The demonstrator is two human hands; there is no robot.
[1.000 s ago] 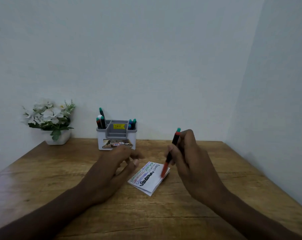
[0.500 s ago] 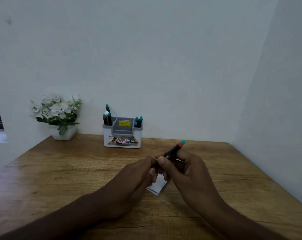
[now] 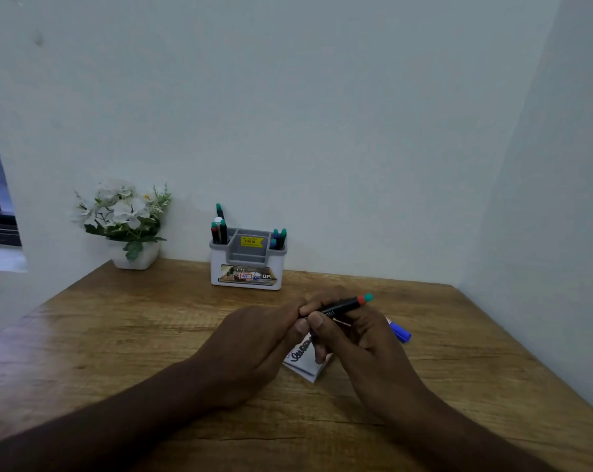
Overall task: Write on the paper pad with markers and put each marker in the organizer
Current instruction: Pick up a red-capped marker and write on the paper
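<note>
Change since a second ago: I was holding the red marker [image 3: 343, 306] nearly upright over the paper pad [image 3: 304, 361] in my right hand [image 3: 359, 338] alone, with my left hand [image 3: 254, 349] apart from it; now the marker is lying almost level and both hands are meeting on it above the pad.
Change in view: a blue marker [image 3: 400, 332] is now showing on the table [image 3: 118, 335] just right of my right hand.
Right hand: I am gripping the marker's black barrel, thumb on the near side, fingers curling round the far side.
Left hand: my fingers are curling and closing on the marker's left end, touching my right thumb; that end is hidden, so I cannot tell whether a cap is on it.
Marker: its red band and teal end are sticking out to the right past my fingers.
Paper pad: it is lying on the table under my hands, mostly covered, dark handwriting showing on its top sheet.
Organizer [image 3: 247, 264]: it is standing at the back of the table against the wall, well apart from my hands.
Organizer contents: markers are standing upright in the left [image 3: 219, 226] and right [image 3: 278, 238] compartments; the middle tiers are showing only a yellow price sticker [image 3: 251, 241].
Flower pot [image 3: 135, 255]: it is sitting at the back, left of the organizer.
</note>
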